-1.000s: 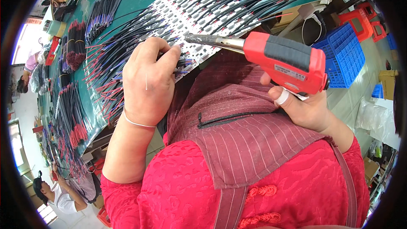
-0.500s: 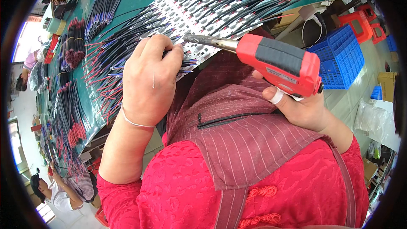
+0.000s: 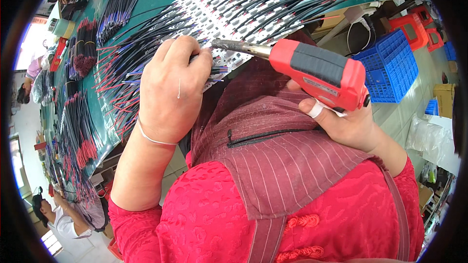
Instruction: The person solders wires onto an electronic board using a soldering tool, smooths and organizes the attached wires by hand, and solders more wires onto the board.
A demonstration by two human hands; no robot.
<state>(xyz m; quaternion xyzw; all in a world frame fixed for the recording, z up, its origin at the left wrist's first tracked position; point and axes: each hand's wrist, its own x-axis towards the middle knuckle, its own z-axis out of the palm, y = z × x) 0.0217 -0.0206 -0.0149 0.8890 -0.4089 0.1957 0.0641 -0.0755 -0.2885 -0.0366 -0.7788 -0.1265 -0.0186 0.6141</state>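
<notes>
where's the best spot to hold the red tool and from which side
Take the tool by its thick red and black rear part, probably from the right: the narrow metal nozzle sticks out the opposite way, to the left. The right hand holds it from that side, lower right; exactly what its fingers wrap around is hidden.

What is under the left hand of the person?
Black wires with red ends show left of the left hand, and white circuit boards to its upper right. What the hand itself covers cannot be seen.
</notes>
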